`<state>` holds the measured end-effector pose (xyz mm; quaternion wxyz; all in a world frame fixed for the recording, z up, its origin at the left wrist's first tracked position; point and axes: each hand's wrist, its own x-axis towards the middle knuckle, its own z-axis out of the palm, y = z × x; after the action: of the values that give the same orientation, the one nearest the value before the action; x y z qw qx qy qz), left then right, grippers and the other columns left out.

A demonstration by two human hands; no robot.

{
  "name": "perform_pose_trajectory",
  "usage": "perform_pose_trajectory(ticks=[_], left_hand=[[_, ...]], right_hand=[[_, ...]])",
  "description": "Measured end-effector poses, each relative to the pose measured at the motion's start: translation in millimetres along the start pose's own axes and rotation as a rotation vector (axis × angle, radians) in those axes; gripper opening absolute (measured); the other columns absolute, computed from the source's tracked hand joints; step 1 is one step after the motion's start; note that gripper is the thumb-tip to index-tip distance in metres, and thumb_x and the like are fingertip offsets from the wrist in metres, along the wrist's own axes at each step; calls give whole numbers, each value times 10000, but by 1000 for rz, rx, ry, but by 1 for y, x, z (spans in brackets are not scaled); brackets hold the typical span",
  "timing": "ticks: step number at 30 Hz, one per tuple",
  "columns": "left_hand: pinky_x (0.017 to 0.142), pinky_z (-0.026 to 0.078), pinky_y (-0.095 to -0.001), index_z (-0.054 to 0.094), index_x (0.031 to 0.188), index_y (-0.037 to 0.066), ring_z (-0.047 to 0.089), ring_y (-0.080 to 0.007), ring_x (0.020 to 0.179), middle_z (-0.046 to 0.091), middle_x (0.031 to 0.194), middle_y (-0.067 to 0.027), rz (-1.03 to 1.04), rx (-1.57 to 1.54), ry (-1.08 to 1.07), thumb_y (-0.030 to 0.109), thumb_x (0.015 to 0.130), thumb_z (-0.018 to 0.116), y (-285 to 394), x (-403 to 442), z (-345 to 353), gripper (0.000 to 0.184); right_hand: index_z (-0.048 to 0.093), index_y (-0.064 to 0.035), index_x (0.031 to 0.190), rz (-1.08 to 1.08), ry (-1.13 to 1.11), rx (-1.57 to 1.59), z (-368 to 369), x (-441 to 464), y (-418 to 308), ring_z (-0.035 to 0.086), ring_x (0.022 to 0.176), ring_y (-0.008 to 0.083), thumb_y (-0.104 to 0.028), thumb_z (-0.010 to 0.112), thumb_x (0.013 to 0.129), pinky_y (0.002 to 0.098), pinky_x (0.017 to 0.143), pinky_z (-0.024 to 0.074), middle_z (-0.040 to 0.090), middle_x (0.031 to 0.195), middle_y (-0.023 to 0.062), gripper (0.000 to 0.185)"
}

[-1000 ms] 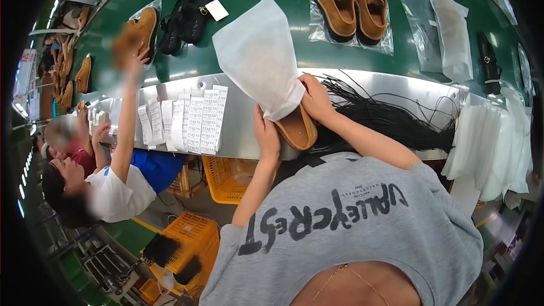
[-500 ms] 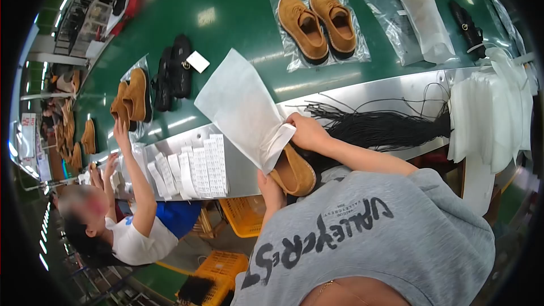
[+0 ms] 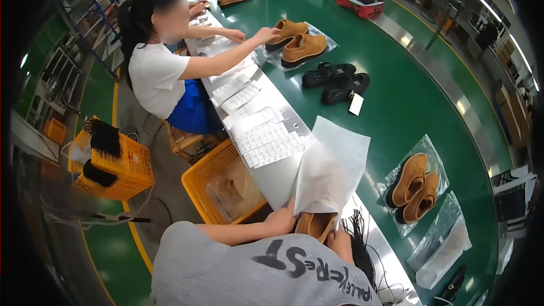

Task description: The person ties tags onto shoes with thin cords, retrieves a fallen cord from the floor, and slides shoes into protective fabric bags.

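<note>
A tan suede shoe [image 3: 317,225] is partly inside a thin white translucent bag [image 3: 334,161]; its heel end sticks out toward my body. My left hand [image 3: 280,219] is closed at the bag's lower left edge, beside the shoe, with some fingers hidden behind the bag. On the other side, my right hand [image 3: 340,242] is closed against the shoe's side near the heel, and its fingers are partly covered. Black cords [image 3: 361,241] lie in a bundle just right of my right hand.
White label sheets [image 3: 266,139] lie along the metal ledge. On the green table are black sandals [image 3: 340,84], a tan pair on plastic [image 3: 416,184] and a wrapped item [image 3: 445,249]. A co-worker [image 3: 164,68] on the left touches tan shoes [image 3: 303,48]. Yellow crates [image 3: 195,184] stand below.
The view has swung left. My right hand has moved from the bag's opening down to the shoe's side, and the bag's mouth now lies across the shoe.
</note>
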<state>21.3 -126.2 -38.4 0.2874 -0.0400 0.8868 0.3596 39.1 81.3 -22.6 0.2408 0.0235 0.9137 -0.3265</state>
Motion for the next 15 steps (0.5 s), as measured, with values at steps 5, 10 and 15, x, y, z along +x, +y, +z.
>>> perform_pose_trajectory(ticks=[5,10,15], left_hand=[[535,434,-502,99,1368,-33,558,-398,545,567,618,-222,342,210,317,121,789,504,32,-22,-29,724],[527,431,-475,363,1300,10,555,-401,562,564,647,-236,645,201,419,118,787,496,86,-13,-74,541],[407,342,-243,564,1083,8,389,-82,419,456,538,13,682,-472,-43,137,852,426,172,-34,-130,298]], right_hand=[[338,-16,1279,-18,195,-349,-11,-12,-17,583,652,382,-161,503,787,472,598,454,579,679,233,539],[573,-6,1036,-245,475,355,-92,2,-48,590,638,363,-128,437,850,384,552,441,585,771,243,261],[580,-10,848,-186,190,409,-210,-44,-101,519,531,88,-157,433,813,235,467,465,545,598,31,211]])
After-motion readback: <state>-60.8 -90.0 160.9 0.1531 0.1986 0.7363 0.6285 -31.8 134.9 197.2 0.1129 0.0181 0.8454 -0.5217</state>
